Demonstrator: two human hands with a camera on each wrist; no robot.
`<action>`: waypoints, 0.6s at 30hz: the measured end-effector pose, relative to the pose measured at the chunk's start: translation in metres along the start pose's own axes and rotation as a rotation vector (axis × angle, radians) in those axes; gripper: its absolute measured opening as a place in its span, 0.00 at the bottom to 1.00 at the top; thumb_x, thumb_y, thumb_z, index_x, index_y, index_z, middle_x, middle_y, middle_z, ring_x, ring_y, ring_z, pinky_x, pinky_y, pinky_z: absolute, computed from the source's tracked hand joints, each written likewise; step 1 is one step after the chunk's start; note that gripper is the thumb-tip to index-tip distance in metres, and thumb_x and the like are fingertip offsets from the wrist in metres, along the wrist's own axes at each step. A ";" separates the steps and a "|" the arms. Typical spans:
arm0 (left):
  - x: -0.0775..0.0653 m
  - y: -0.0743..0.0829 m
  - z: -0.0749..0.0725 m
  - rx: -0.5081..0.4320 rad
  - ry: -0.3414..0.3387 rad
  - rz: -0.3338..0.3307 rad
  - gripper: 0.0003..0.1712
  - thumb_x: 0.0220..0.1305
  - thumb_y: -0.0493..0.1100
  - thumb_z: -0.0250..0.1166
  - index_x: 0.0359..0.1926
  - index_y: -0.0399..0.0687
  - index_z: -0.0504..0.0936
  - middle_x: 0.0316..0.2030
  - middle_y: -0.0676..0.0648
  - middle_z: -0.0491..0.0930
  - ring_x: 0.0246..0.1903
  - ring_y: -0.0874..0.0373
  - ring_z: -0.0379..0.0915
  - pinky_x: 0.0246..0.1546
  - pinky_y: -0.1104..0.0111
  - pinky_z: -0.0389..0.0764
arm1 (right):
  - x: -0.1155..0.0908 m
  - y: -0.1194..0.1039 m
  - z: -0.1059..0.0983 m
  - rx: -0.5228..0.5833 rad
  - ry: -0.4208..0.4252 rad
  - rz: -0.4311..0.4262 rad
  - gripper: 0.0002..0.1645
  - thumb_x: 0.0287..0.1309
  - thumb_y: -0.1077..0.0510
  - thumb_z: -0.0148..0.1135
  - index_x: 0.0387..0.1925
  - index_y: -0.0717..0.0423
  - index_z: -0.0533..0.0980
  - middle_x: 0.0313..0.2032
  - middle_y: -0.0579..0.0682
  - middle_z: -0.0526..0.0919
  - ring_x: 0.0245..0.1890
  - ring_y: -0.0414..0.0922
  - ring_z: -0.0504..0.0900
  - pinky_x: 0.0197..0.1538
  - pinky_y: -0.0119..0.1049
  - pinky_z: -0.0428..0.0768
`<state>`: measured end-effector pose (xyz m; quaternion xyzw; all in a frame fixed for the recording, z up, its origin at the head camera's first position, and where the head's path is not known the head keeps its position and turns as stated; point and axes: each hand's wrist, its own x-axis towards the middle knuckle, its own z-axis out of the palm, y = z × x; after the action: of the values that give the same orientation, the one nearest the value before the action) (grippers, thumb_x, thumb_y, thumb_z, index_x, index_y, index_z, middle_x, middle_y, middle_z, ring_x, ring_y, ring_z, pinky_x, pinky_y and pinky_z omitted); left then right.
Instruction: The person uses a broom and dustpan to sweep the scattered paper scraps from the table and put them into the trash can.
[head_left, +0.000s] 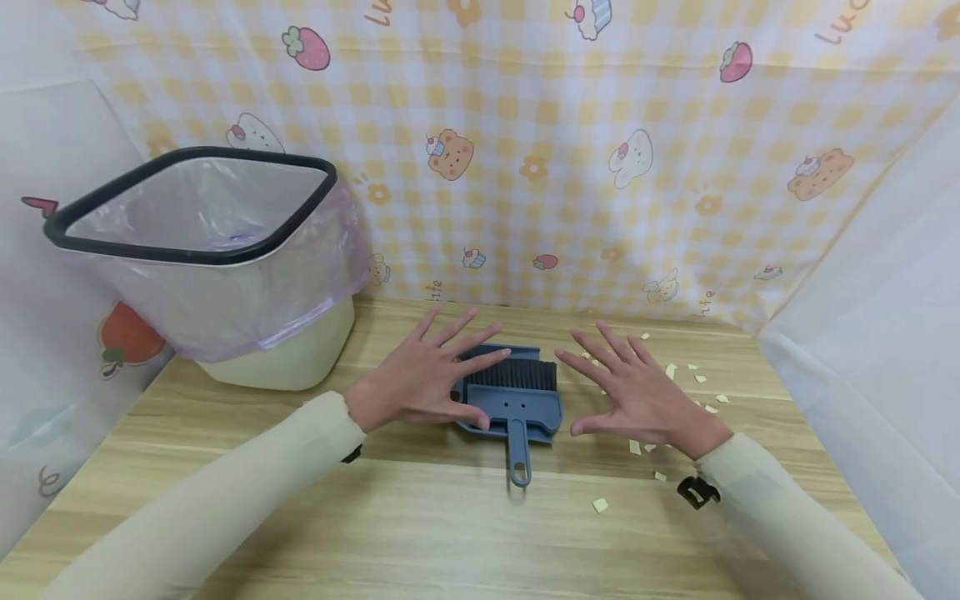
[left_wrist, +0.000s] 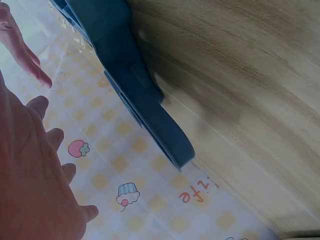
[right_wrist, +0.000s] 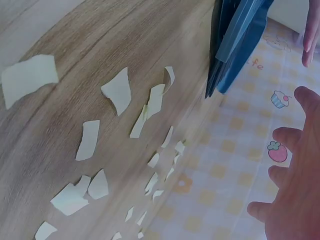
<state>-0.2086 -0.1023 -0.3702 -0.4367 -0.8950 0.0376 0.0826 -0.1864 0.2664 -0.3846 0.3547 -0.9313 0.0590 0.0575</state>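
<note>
A blue dustpan (head_left: 543,436) lies on the wooden table, with a blue hand brush (head_left: 517,404) resting on it, its dark bristles toward the back and its handle toward me. My left hand (head_left: 431,371), fingers spread, hovers over the dustpan's left side and overlaps it in the head view. To the right of the dustpan, my right hand (head_left: 630,387) is held with fingers spread, above scattered scraps of pale yellow paper (right_wrist: 117,91). Neither hand holds anything. In the left wrist view the dustpan (left_wrist: 115,45) shows beside the left hand (left_wrist: 37,170).
A cream trash bin (head_left: 300,350) with a black rim and a translucent purple liner stands at the back left. Behind the table hangs a yellow checked curtain (head_left: 495,217). White sheeting (head_left: 870,275) borders the right side. One paper scrap (head_left: 600,505) lies nearer the front.
</note>
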 end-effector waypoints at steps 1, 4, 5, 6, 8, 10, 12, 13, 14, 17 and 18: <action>-0.001 0.000 0.000 -0.001 -0.001 -0.003 0.68 0.57 0.94 0.20 0.89 0.67 0.58 0.88 0.51 0.48 0.87 0.42 0.36 0.80 0.32 0.41 | -0.001 0.000 0.000 0.002 -0.001 0.006 0.63 0.62 0.14 0.60 0.89 0.37 0.57 0.88 0.50 0.49 0.87 0.64 0.41 0.77 0.77 0.50; -0.003 -0.002 0.001 -0.005 -0.010 -0.019 0.72 0.53 0.94 0.14 0.89 0.67 0.57 0.88 0.51 0.48 0.87 0.42 0.36 0.80 0.32 0.41 | -0.002 0.001 -0.001 0.005 0.005 0.022 0.63 0.63 0.15 0.62 0.88 0.39 0.58 0.88 0.51 0.50 0.87 0.64 0.41 0.77 0.77 0.51; -0.004 -0.002 0.001 -0.010 -0.017 -0.028 0.72 0.52 0.94 0.13 0.89 0.68 0.57 0.88 0.51 0.48 0.87 0.42 0.36 0.80 0.32 0.40 | -0.003 0.002 -0.001 0.005 0.007 0.028 0.63 0.63 0.16 0.62 0.88 0.40 0.58 0.88 0.51 0.50 0.87 0.64 0.41 0.77 0.77 0.51; -0.005 -0.003 0.001 -0.012 -0.024 -0.035 0.73 0.51 0.94 0.12 0.89 0.68 0.56 0.89 0.51 0.47 0.87 0.43 0.36 0.80 0.32 0.40 | -0.004 0.002 -0.001 0.007 0.009 0.033 0.62 0.63 0.16 0.62 0.88 0.40 0.59 0.88 0.51 0.50 0.87 0.64 0.41 0.77 0.77 0.51; -0.006 -0.004 0.001 -0.017 -0.035 -0.048 0.73 0.51 0.94 0.12 0.89 0.68 0.56 0.89 0.52 0.47 0.87 0.43 0.36 0.80 0.32 0.40 | -0.006 0.004 -0.002 0.009 0.013 0.041 0.62 0.64 0.17 0.63 0.88 0.40 0.59 0.88 0.52 0.51 0.87 0.64 0.41 0.77 0.77 0.50; -0.007 -0.005 0.000 -0.021 -0.042 -0.054 0.73 0.51 0.94 0.12 0.89 0.67 0.56 0.89 0.52 0.46 0.87 0.43 0.36 0.79 0.31 0.42 | -0.008 0.005 -0.002 0.010 0.016 0.045 0.61 0.64 0.18 0.63 0.88 0.40 0.59 0.88 0.53 0.52 0.87 0.64 0.41 0.77 0.77 0.49; -0.009 -0.006 -0.001 -0.027 -0.043 -0.060 0.73 0.51 0.95 0.12 0.89 0.67 0.57 0.89 0.52 0.46 0.87 0.43 0.36 0.79 0.31 0.42 | -0.010 0.007 -0.001 0.009 0.018 0.046 0.61 0.65 0.18 0.63 0.88 0.39 0.58 0.87 0.54 0.53 0.87 0.64 0.42 0.77 0.77 0.49; -0.009 -0.007 -0.001 -0.027 -0.044 -0.062 0.73 0.51 0.95 0.13 0.89 0.67 0.57 0.89 0.52 0.46 0.87 0.43 0.36 0.79 0.31 0.42 | -0.011 0.008 -0.001 0.011 0.017 0.049 0.60 0.65 0.19 0.63 0.88 0.38 0.58 0.87 0.54 0.53 0.87 0.65 0.42 0.77 0.76 0.49; -0.010 -0.008 -0.001 -0.024 -0.043 -0.064 0.73 0.51 0.95 0.13 0.89 0.67 0.57 0.89 0.52 0.46 0.87 0.43 0.36 0.79 0.31 0.42 | -0.013 0.009 -0.001 0.012 0.017 0.052 0.60 0.65 0.19 0.63 0.89 0.37 0.57 0.87 0.53 0.53 0.86 0.65 0.42 0.77 0.76 0.49; -0.012 -0.010 -0.002 -0.026 -0.037 -0.073 0.73 0.51 0.95 0.14 0.88 0.67 0.59 0.89 0.51 0.47 0.87 0.43 0.36 0.79 0.31 0.42 | -0.016 0.011 0.000 0.012 0.024 0.054 0.60 0.65 0.19 0.63 0.88 0.37 0.58 0.87 0.54 0.54 0.86 0.67 0.45 0.77 0.76 0.50; -0.012 -0.011 -0.001 -0.023 -0.035 -0.075 0.73 0.52 0.95 0.14 0.88 0.67 0.59 0.89 0.51 0.47 0.87 0.43 0.36 0.79 0.31 0.42 | -0.017 0.012 0.000 0.012 0.025 0.057 0.59 0.65 0.19 0.64 0.88 0.37 0.58 0.87 0.53 0.53 0.86 0.67 0.45 0.77 0.76 0.50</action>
<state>-0.2093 -0.1187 -0.3688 -0.4030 -0.9125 0.0317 0.0630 -0.1820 0.2869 -0.3885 0.3277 -0.9399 0.0709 0.0652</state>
